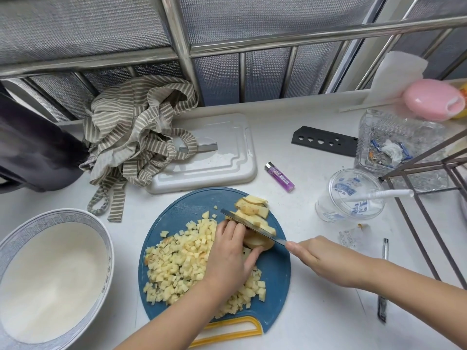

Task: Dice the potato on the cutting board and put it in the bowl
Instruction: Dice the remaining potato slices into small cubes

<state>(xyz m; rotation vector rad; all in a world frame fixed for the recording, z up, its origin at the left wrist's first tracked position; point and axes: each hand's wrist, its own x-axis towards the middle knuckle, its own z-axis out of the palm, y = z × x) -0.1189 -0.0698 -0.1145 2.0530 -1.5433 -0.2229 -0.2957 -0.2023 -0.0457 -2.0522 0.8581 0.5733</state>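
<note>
A round blue cutting board [275,271] with a yellow handle lies in front of me. A heap of diced potato [177,261] covers its left half. My left hand [232,256] holds down an uncut potato piece [257,242] with curled fingers. My right hand [321,258] grips the handle of a knife [252,224], whose blade lies across the potato just beside my left fingers. Several potato slices [254,208] lie behind the blade. A large white bowl [106,238] with a blue patterned rim stands at the left, holding nothing.
A striped apron [136,132] lies on a white plastic board [222,157] behind the cutting board. A purple lighter [279,177], a black knife sheath [324,140], a clear plastic cup [353,195] with a straw, a pen [384,251] and a metal rack [429,188] stand to the right.
</note>
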